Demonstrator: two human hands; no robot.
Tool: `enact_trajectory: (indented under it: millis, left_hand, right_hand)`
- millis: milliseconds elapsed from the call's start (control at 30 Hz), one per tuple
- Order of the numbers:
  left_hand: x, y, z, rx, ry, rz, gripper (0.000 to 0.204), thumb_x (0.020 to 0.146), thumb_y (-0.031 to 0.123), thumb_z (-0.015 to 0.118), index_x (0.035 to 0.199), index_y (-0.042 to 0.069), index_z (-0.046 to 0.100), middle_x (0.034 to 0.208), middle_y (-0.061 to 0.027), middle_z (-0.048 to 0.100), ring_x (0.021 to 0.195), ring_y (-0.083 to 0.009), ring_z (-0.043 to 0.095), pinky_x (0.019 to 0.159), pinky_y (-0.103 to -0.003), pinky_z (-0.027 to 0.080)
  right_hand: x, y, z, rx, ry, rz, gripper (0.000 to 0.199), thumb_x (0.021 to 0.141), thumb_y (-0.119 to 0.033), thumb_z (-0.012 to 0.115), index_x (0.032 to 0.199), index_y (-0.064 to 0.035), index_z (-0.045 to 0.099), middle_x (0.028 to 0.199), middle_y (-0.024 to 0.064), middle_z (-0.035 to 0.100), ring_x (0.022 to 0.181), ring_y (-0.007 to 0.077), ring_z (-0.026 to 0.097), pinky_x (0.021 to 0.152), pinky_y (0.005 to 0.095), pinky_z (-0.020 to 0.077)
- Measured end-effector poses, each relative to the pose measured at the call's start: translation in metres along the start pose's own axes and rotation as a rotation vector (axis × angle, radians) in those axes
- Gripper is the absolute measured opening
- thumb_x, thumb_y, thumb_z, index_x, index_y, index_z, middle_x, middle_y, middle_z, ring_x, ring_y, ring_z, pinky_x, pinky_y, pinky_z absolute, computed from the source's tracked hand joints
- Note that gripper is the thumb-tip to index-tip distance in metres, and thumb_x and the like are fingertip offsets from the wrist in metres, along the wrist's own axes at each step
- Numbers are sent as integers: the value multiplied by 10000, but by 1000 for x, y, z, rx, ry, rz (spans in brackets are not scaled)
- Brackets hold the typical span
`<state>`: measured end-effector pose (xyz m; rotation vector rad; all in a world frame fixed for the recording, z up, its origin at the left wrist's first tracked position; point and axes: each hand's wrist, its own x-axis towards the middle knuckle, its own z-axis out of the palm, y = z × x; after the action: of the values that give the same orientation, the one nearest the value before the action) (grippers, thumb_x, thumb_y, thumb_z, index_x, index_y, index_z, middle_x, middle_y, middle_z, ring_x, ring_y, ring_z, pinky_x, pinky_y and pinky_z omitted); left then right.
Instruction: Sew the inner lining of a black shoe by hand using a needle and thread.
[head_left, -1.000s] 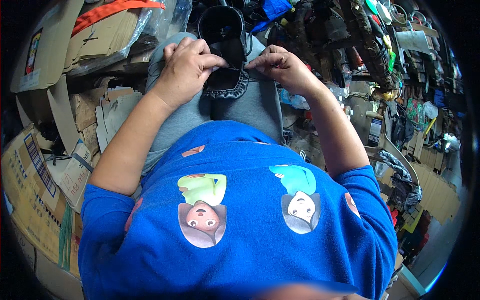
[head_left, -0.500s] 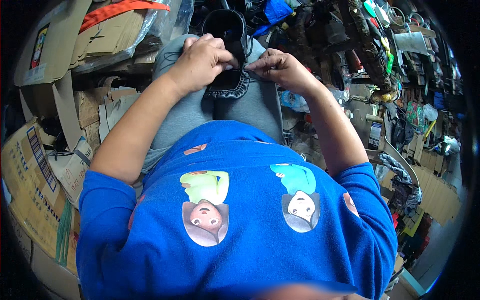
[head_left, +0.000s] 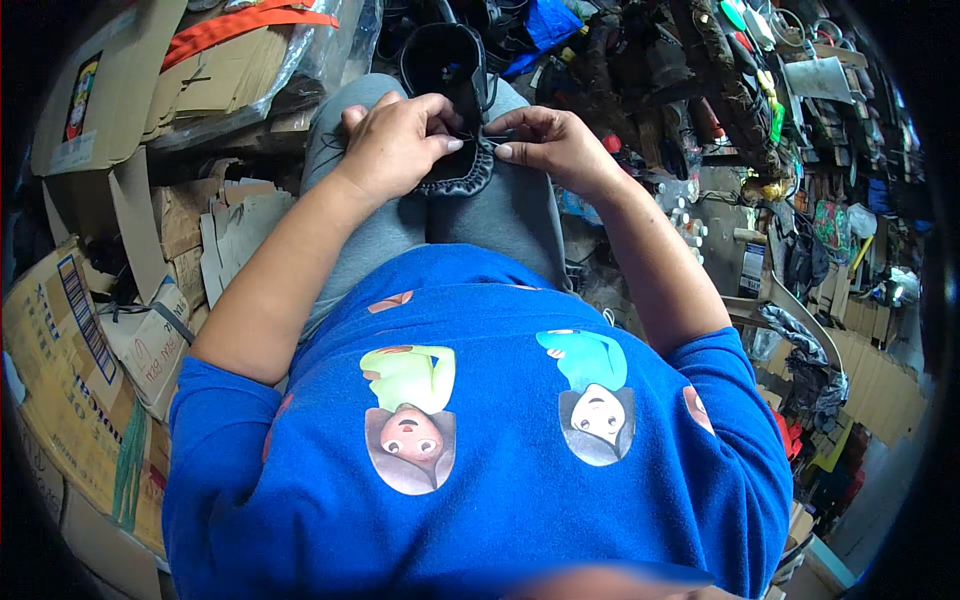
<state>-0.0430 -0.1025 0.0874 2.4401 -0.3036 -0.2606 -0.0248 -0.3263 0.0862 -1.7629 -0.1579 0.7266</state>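
Under the hands is a lap in soft grey trousers point(head_left: 490, 220), and over it is a black piece point(head_left: 470, 97) with a crinkly edge, right between the left hand point(head_left: 393, 147) and the right hand point(head_left: 565, 150). Both hands are curled up narrow, fingertips at that edge (what they pinch is too tiny to tell). The room is packed full: flat cardboard point(head_left: 225, 75) up to the left of the hands, a bright blue sheet point(head_left: 545, 35) just past them, and a big jumble to the right. Left of the hands and closer to the body, a brown box point(head_left: 75, 420) has big printed letters, and a pale box point(head_left: 145, 345) has red handwriting. I count two hands, one black piece, and two cartoon people shown almost whole on the blue shirt point(head_left: 500, 400).
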Motion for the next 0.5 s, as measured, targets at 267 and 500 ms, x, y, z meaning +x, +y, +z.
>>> enact_trajectory:
  millis: [267, 500]
  left_hand:
    - [19, 1, 7, -175, -163, 24, 160, 754, 205, 694, 851, 81, 664, 822, -46, 680, 946, -199, 568, 867, -344, 342]
    - [1, -5, -12, 107, 4, 204, 100, 762, 203, 664, 803, 113, 650, 810, -30, 639, 973, -223, 535, 856, -390, 328]
  right_hand:
    - [8, -5, 2, -142, 37, -57, 202, 777, -123, 747, 928, -10, 672, 810, 15, 662, 743, 79, 577, 698, 236, 467]
    - [2, -25, -6, -253, 12, 70, 130, 795, -114, 734, 835, -25, 647, 689, -30, 604, 667, 57, 537, 663, 208, 445]
